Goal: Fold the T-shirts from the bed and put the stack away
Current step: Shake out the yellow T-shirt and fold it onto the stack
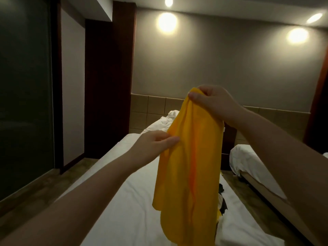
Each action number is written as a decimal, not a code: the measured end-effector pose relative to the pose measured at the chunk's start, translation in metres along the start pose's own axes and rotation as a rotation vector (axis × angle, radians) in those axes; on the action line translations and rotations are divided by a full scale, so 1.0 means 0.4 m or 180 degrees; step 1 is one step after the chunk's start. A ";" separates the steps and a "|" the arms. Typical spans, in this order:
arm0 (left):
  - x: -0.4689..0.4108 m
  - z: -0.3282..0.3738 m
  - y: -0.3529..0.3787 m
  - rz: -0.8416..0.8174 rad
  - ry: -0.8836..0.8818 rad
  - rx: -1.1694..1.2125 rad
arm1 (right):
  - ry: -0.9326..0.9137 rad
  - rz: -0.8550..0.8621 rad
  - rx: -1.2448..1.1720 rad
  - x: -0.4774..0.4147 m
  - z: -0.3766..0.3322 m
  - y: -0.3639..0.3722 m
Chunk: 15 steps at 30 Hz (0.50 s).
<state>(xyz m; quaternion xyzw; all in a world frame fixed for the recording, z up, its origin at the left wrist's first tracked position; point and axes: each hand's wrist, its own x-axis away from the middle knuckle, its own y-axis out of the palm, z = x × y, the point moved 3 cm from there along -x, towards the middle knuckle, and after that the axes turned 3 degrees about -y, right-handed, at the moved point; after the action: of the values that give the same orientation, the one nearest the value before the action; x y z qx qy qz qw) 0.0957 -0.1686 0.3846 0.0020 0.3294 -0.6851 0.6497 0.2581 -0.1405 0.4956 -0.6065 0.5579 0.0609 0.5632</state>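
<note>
Dim warm room under glaring ceiling spotlights (166, 22), soft focus throughout, wide-angle bending at the edges

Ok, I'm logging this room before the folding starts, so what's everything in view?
yellow T-shirt: one, yellow, held up over the near bed
near bed: one, white sheet, centre
dark clothes: small heap, black and white, on the near bed behind the shirt
crumpled bedding: one bundle, white, far end of the near bed
second bed: one, white, right
lights: four glows, warm white, upper wall and ceiling
left hand: pinches the shirt's left edge
right hand: pinches its top
</note>
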 end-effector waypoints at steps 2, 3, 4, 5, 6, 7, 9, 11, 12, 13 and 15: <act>0.002 -0.015 0.010 0.0113 -0.0192 0.0455 | 0.0100 -0.0114 -0.0022 0.013 0.015 0.006; 0.002 -0.019 0.015 0.0169 -0.0242 0.0620 | 0.0142 -0.0168 -0.0059 0.019 0.020 0.009; 0.002 -0.021 0.020 0.0205 -0.0240 0.0697 | 0.0179 -0.0228 -0.0083 0.025 0.024 0.013; 0.000 -0.023 0.027 0.0232 -0.0203 0.0705 | 0.0204 -0.0279 -0.0086 0.031 0.026 0.019; -0.001 -0.021 0.035 0.0266 -0.0159 0.0667 | 0.0215 -0.0320 -0.0079 0.035 0.030 0.025; -0.002 -0.018 0.042 0.0321 -0.0119 0.0631 | 0.0217 -0.0354 -0.0067 0.038 0.032 0.033; -0.005 -0.014 0.053 0.0473 -0.0065 0.0562 | 0.0235 -0.0393 -0.0033 0.044 0.036 0.046; -0.007 -0.023 0.061 0.0720 -0.0033 0.0364 | 0.0247 -0.0403 -0.0020 0.049 0.041 0.056; -0.009 -0.030 0.063 0.0834 -0.0028 0.0250 | 0.0244 -0.0409 -0.0016 0.050 0.044 0.060; -0.010 -0.035 0.065 0.0905 -0.0044 0.0157 | 0.0230 -0.0430 0.0006 0.051 0.045 0.066; -0.010 -0.048 0.066 0.0891 -0.0112 0.0084 | 0.0198 -0.0517 0.0085 0.054 0.050 0.078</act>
<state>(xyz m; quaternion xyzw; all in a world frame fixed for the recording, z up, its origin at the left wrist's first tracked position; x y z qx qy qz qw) 0.1115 -0.1546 0.3594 0.0443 0.3055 -0.5919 0.7445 0.2540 -0.1307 0.4541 -0.6438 0.5249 -0.0114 0.5567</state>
